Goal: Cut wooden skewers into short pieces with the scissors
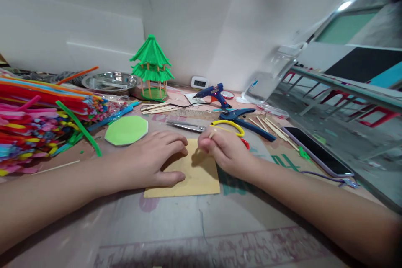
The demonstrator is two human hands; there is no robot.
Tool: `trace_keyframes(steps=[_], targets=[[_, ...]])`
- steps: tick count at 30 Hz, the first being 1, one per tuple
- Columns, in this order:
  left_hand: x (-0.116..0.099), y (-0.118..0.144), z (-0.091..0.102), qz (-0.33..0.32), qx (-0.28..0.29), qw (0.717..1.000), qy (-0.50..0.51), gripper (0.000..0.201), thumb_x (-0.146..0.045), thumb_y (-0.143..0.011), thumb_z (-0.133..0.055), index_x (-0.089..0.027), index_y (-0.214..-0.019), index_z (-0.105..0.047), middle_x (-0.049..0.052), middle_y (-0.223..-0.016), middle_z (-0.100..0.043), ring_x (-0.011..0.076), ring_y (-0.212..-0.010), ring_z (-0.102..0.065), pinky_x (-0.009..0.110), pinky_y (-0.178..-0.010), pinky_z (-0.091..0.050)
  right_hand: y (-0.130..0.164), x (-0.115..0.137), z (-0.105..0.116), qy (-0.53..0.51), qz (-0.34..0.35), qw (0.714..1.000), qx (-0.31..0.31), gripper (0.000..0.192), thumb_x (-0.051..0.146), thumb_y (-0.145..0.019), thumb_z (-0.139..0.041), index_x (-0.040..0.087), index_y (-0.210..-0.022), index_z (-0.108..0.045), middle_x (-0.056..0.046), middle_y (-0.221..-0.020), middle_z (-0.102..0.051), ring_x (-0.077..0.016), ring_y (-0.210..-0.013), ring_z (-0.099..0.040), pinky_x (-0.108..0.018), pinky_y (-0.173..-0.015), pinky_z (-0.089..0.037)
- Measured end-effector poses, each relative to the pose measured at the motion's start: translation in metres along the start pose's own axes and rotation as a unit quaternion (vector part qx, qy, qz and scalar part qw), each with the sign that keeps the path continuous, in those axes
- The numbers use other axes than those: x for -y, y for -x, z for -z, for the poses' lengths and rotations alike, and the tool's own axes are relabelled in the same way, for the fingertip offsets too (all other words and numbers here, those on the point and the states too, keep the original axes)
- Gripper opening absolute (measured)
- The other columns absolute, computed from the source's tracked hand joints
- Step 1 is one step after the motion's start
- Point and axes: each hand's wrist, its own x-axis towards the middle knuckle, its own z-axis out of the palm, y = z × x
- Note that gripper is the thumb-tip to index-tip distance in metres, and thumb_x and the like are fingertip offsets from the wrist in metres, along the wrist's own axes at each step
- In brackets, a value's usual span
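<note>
A yellow square sheet (197,180) lies on the table in front of me. My left hand (160,155) rests on its left side, thumb and fingers apart, with nothing gripped. Over the sheet's upper right part, my right hand (224,148) is closed in a pinch. The light end of a thin wooden stick (212,134) pokes up from its fingers; the rest is hidden by the hand. Yellow-handled scissors (188,126) lie just beyond the right hand. A light green octagon (127,130) sits beyond my left wrist.
A green-roofed model pavilion (152,69), glue gun (213,93) and digital timer (199,82) stand at the back. Pipe cleaners (34,125) pile up left, near a metal plate (109,81). Blue pliers (245,121), wooden sticks (279,132), a phone (317,150) and a plastic jug (270,75) are right.
</note>
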Motion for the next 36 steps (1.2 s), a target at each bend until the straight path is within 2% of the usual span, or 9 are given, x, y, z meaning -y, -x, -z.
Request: trace_keyframes(steps=[3, 7, 12, 16, 21, 25, 27, 31, 36], targets=[[0.0014, -0.0004, -0.0011, -0.009, -0.003, 1.000, 0.001, 0.038, -0.047, -0.087, -0.063, -0.022, -0.115, -0.063, 0.007, -0.132, -0.059, 0.0291, -0.123, -0.053, 0.046, -0.105, -0.041, 0.0003, 0.0024, -0.0007, -0.019, 0.023, 0.998, 0.059, 0.028, 0.024, -0.102, -0.040, 0.019, -0.081, -0.058, -0.005, -0.080, -0.068, -0.0169, -0.075, -0.062, -0.029, -0.071, -0.047], [0.0012, -0.0013, -0.0017, 0.006, -0.003, 1.000, -0.002, 0.041, -0.046, -0.086, -0.064, -0.021, -0.118, -0.062, 0.008, -0.134, -0.058, 0.0297, -0.124, -0.053, 0.047, -0.105, -0.042, -0.0007, 0.0022, -0.0018, 0.012, -0.028, 0.999, 0.022, 0.028, 0.024, -0.102, -0.039, 0.019, -0.080, -0.056, -0.004, -0.075, -0.065, -0.0169, -0.068, -0.059, -0.029, -0.066, -0.045], [-0.0006, -0.0019, -0.0003, -0.005, -0.003, 1.000, 0.002, 0.036, -0.045, -0.086, -0.063, -0.020, -0.113, -0.063, 0.009, -0.131, -0.060, 0.0297, -0.123, -0.054, 0.047, -0.104, -0.042, -0.0011, 0.0043, -0.0014, -0.031, 0.024, 0.998, 0.049, 0.026, 0.025, -0.103, -0.042, 0.019, -0.083, -0.059, -0.004, -0.080, -0.068, -0.0168, -0.075, -0.062, -0.028, -0.071, -0.046], [-0.0001, -0.0017, -0.0002, 0.002, -0.009, 1.000, -0.004, 0.039, -0.045, -0.086, -0.064, -0.020, -0.115, -0.063, 0.009, -0.133, -0.059, 0.0302, -0.124, -0.053, 0.047, -0.105, -0.042, -0.0013, 0.0035, -0.0011, -0.003, -0.040, 0.999, 0.012, 0.027, 0.023, -0.102, -0.041, 0.019, -0.080, -0.056, -0.004, -0.074, -0.064, -0.0170, -0.068, -0.059, -0.029, -0.066, -0.045], [0.0000, -0.0013, 0.0003, -0.008, -0.006, 1.000, 0.004, 0.035, -0.045, -0.087, -0.063, -0.022, -0.113, -0.063, 0.009, -0.132, -0.060, 0.0295, -0.124, -0.053, 0.044, -0.105, -0.043, -0.0011, 0.0049, -0.0018, -0.039, 0.053, 0.996, 0.062, 0.027, 0.024, -0.102, -0.042, 0.019, -0.082, -0.059, -0.005, -0.080, -0.068, -0.0176, -0.077, -0.062, -0.028, -0.072, -0.047], [-0.0014, -0.0011, 0.0011, 0.012, -0.005, 1.000, -0.002, 0.039, -0.045, -0.086, -0.064, -0.021, -0.116, -0.063, 0.009, -0.134, -0.059, 0.0299, -0.124, -0.053, 0.046, -0.106, -0.042, -0.0022, -0.0014, -0.0026, 0.016, -0.045, 0.999, 0.011, 0.030, 0.026, -0.103, -0.040, 0.019, -0.079, -0.056, -0.004, -0.073, -0.065, -0.0175, -0.067, -0.058, -0.029, -0.064, -0.043], [-0.0013, -0.0012, 0.0012, 0.008, -0.002, 1.000, 0.003, 0.039, -0.045, -0.086, -0.064, -0.021, -0.116, -0.063, 0.009, -0.133, -0.059, 0.0299, -0.124, -0.053, 0.046, -0.106, -0.042, -0.0015, 0.0001, -0.0028, -0.007, -0.040, 0.999, 0.010, 0.029, 0.026, -0.103, -0.040, 0.019, -0.079, -0.056, -0.004, -0.074, -0.065, -0.0164, -0.067, -0.059, -0.028, -0.065, -0.044], [0.0000, -0.0014, 0.0007, -0.007, -0.003, 1.000, 0.010, 0.037, -0.045, -0.086, -0.064, -0.020, -0.113, -0.064, 0.009, -0.131, -0.059, 0.0305, -0.124, -0.053, 0.047, -0.106, -0.042, 0.0002, 0.0064, -0.0032, -0.062, 0.017, 0.996, 0.057, 0.030, 0.027, -0.105, -0.040, 0.019, -0.082, -0.058, -0.004, -0.080, -0.067, -0.0158, -0.073, -0.062, -0.028, -0.071, -0.047], [0.0007, -0.0010, -0.0004, -0.003, -0.012, 1.000, 0.010, 0.039, -0.043, -0.086, -0.065, -0.020, -0.117, -0.063, 0.010, -0.131, -0.059, 0.0307, -0.123, -0.053, 0.047, -0.105, -0.042, 0.0001, 0.0057, -0.0034, -0.009, -0.026, 0.999, 0.020, 0.029, 0.026, -0.104, -0.039, 0.019, -0.082, -0.056, -0.004, -0.075, -0.063, -0.0173, -0.070, -0.059, -0.029, -0.067, -0.046]])
